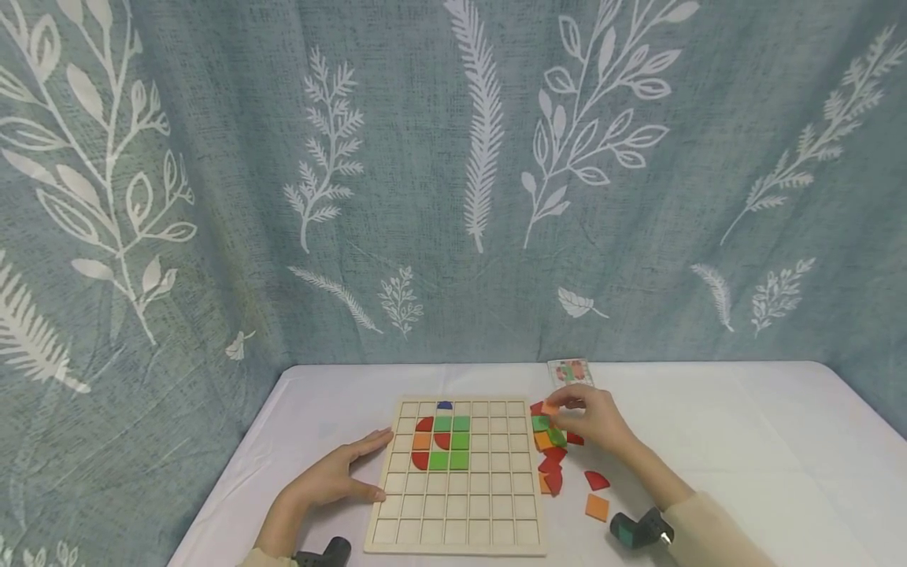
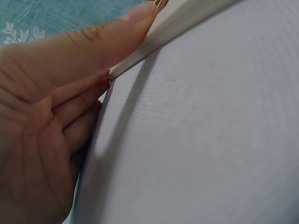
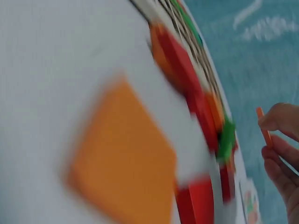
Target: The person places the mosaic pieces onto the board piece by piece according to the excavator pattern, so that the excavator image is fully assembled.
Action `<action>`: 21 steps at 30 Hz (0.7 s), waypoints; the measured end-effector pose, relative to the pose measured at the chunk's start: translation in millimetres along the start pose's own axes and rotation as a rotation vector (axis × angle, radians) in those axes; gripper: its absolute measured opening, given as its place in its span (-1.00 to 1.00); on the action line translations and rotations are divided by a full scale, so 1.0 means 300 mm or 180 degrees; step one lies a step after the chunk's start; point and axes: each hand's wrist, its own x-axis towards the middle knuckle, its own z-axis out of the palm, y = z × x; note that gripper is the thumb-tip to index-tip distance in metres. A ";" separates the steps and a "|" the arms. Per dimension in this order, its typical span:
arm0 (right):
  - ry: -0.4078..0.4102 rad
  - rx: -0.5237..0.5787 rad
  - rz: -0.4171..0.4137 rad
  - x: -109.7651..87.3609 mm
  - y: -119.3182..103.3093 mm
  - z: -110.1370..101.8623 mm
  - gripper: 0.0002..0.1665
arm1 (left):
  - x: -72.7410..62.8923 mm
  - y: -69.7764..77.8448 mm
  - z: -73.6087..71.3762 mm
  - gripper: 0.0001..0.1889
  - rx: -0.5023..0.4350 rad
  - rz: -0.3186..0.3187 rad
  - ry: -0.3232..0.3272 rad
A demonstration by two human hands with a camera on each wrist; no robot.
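A square wooden grid board (image 1: pixel 457 526) lies on the white table. My left hand (image 1: pixel 331 476) rests along its left edge, thumb and fingers spread; the left wrist view has the thumb (image 2: pixel 107 44) against the board's side. Over the loose tiles right of the board, my right hand (image 1: pixel 597 417) pinches an orange square tile (image 3: pixel 264 127) between thumb and fingers, lifted off the table. In the upper left cells sit green squares (image 1: pixel 439 460), red quarter-round tiles (image 1: pixel 420 460), an orange square (image 1: pixel 421 441) and a blue rounded tile (image 1: pixel 445 405).
Beside the board's right edge is a loose pile of red tiles (image 1: pixel 553 480), green tiles (image 1: pixel 557 437) and orange tiles. Nearer me lie a red quarter-round (image 1: pixel 597 479) and an orange square (image 1: pixel 597 508). A printed picture card (image 1: pixel 571 372) is at the table's back, before a leaf-patterned curtain (image 1: pixel 425 197).
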 end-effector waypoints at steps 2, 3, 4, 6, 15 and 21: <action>-0.0026 0.0028 -0.0112 -0.006 -0.034 0.025 -0.78 | 0.001 0.000 0.000 -0.02 0.0017 -0.0001 0.0014; -0.0045 0.0022 -0.0215 -0.008 -0.049 0.038 -0.78 | 0.001 0.000 0.000 -0.02 0.0027 0.0001 0.0018; -0.0060 0.0032 -0.0291 -0.011 -0.065 0.052 -0.78 | 0.001 0.000 0.000 -0.03 0.0031 0.0009 0.0017; -0.0105 0.0042 -0.0411 -0.016 -0.097 0.079 -0.76 | 0.001 0.000 0.001 -0.03 0.0032 0.0024 0.0009; -0.0578 0.0357 -0.0508 -0.032 -0.238 0.207 -0.77 | 0.001 -0.001 -0.001 -0.03 0.0004 0.0010 -0.0023; -0.0794 0.0351 -0.0720 -0.046 -0.315 0.290 -0.84 | 0.004 0.003 -0.001 -0.03 0.0023 -0.0024 -0.0010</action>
